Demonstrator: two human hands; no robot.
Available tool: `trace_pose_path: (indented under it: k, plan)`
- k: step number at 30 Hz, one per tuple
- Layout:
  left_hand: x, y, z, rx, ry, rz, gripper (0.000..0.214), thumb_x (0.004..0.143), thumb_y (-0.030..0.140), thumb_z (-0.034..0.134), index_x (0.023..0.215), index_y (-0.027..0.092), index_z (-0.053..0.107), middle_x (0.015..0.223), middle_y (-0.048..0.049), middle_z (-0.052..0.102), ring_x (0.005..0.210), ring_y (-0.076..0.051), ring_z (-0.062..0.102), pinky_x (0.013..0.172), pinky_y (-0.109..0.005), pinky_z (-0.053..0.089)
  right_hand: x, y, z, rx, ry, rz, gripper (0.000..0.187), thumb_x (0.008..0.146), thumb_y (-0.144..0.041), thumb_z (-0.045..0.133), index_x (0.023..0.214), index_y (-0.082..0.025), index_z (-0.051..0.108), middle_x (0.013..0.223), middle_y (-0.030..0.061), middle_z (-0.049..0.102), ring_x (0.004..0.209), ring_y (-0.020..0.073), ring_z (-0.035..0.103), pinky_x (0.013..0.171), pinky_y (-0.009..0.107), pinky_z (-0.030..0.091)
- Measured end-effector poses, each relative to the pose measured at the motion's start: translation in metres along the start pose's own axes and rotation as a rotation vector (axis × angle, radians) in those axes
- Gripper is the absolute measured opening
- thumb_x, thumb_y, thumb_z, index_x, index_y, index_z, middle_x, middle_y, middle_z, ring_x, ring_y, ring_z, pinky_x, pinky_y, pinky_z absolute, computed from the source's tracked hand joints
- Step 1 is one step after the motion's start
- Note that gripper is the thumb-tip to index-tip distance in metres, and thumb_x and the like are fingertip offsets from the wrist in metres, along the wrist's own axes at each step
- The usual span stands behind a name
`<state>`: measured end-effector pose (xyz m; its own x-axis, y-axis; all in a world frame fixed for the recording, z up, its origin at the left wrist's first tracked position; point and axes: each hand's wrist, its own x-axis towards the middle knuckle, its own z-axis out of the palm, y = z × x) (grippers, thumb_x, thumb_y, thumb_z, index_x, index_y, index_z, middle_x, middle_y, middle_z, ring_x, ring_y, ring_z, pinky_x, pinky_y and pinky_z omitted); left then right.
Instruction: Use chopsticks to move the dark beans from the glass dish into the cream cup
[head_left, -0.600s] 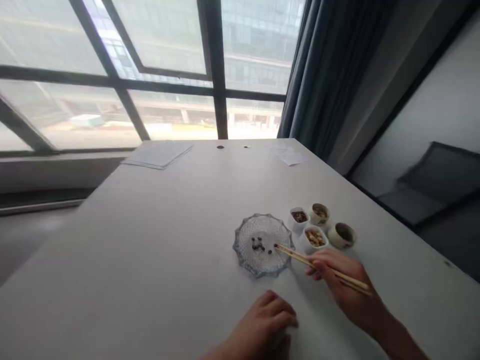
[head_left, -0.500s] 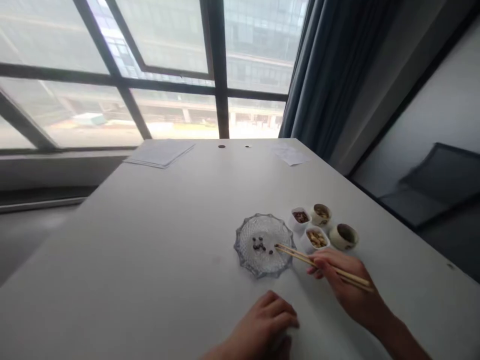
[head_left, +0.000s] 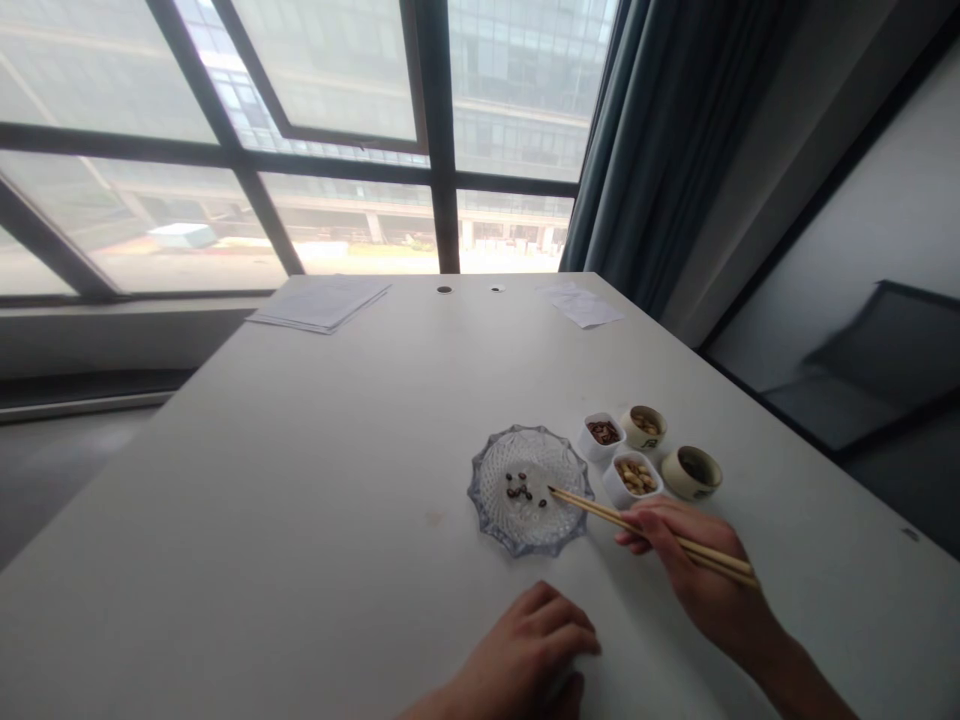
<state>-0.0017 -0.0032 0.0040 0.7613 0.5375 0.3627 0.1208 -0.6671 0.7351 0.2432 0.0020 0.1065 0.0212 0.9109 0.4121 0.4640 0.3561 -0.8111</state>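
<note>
With the right hand [head_left: 694,560] gripping the chopsticks [head_left: 600,511] and the left hand [head_left: 531,640] curled, palm hidden, the beans [head_left: 523,490] look light, hard and slippery, best pinched mid-body.

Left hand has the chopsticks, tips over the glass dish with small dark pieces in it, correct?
Wrong hand: the head view shows the right hand holding the chopsticks. Their tips are over the glass dish with small dark pieces in it.
</note>
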Motion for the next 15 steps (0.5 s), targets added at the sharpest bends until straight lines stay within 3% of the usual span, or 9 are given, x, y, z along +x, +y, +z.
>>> trace_pose_path:
  k: [5,15]
  plan:
    - [-0.0007,0.0010,-0.0021,0.000,-0.004,-0.007,0.056,0.069,-0.001,0.069,0.118,0.026,0.064,0.124,-0.0013,0.078,0.109,-0.025,0.065,0.101,-0.033,0.056,-0.0062,0.0008,0.0033,0.016,0.081,0.017,0.029,0.108,-0.035,0.066,0.092,-0.023,0.087,0.082,0.0043,0.083,0.068,0.0180,0.081,0.064,0.024,0.067]
    - [0.0020,0.0017,-0.0041,-0.008,-0.019,-0.010,0.054,0.071,-0.001,0.070,0.117,0.026,0.064,0.123,-0.0013,0.077,0.109,-0.024,0.065,0.101,-0.032,0.057,-0.0063,0.0036,0.0072,0.017,0.101,0.071,0.030,0.107,-0.040,0.067,0.089,-0.023,0.085,0.076,0.0033,0.083,0.061,0.0186,0.080,0.059,0.025,0.065]
